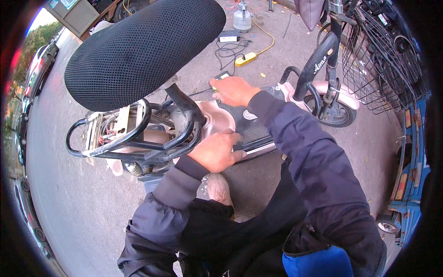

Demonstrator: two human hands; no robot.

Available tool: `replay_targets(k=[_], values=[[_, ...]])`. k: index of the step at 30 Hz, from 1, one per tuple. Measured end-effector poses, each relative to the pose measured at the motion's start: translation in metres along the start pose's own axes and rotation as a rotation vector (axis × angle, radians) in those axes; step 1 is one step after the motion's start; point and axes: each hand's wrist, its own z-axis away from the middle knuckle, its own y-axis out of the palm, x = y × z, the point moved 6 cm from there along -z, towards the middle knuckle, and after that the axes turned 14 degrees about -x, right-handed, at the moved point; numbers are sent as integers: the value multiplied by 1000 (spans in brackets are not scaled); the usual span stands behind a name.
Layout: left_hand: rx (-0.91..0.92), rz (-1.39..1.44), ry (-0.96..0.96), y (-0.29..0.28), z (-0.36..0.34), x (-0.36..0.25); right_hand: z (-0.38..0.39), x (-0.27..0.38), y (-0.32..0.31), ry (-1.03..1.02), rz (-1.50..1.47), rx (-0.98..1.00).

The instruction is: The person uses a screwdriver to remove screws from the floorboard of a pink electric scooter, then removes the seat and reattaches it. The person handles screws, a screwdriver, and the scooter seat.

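A pink and black electric scooter [219,119] stands across the view in front of me. My left hand [216,151] rests at the near edge of its footboard [256,135], beside the pink panel below the seat post; thumb and forefinger are apart. Above the far side of the footboard, my right hand [235,91] is closed with the back of the hand up. A small yellow-green part [215,90] shows at its fingers; the rest of what it holds is hidden. The seat [147,51], in a black mesh cover, rises at the upper left.
On the ground beyond lie a yellow power strip [245,59] with its cord and a black charger box [229,37]. A pale canister [242,18] stands behind them. A wire basket [376,64] and a blue frame [413,171] are at right. Parked cars [34,212] line the left.
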Motion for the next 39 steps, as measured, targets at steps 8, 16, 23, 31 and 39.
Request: replay_targets(k=[8, 16, 23, 31, 39], values=[[11, 4, -18, -3, 2, -5, -4, 3, 1, -5, -52, -94], [3, -1, 5, -1, 7, -2, 10, -4, -9, 169, -92, -116], [1, -1, 30, -2, 14, -7, 87, -43, -83, 232, -328, -535], [96, 14, 73, -4, 7, -26, 188, -70, -42, 611, -533, -504], [110, 69, 63, 6, -1, -24, 212, -35, -4, 390, -259, -88]])
